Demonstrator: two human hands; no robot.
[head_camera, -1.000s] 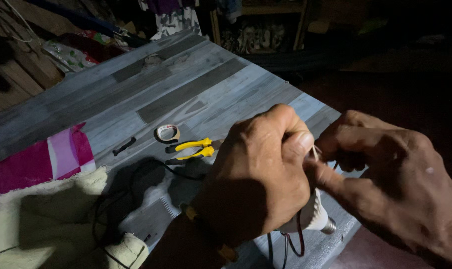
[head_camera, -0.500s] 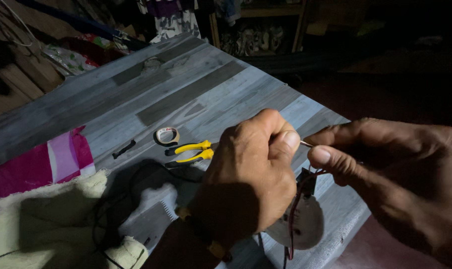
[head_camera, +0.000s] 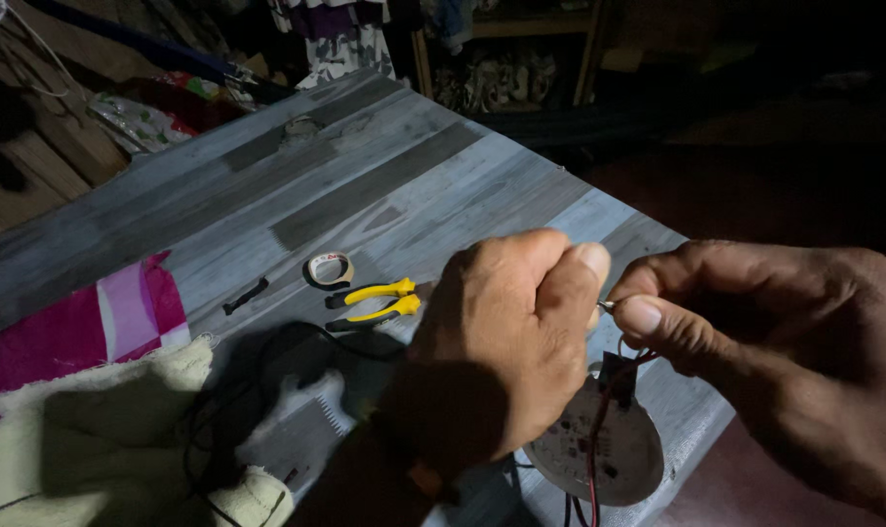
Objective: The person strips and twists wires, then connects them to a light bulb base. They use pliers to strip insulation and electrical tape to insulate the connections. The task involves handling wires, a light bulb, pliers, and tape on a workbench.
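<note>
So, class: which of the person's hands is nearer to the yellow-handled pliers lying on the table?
Left. The left hand is closed just to the right of the yellow-handled pliers; the right hand is farther right, beyond it, pinching a thin wire.

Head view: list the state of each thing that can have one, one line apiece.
left hand: closed in a fist, pinching a thin wire end at the fingertips.
right hand: pinched shut on the same wire end.
round circuit board: bare, hanging by its red and black wires.
yellow-handled pliers: lying flat on the table, unheld.
tape roll: lying flat, unheld.
</note>
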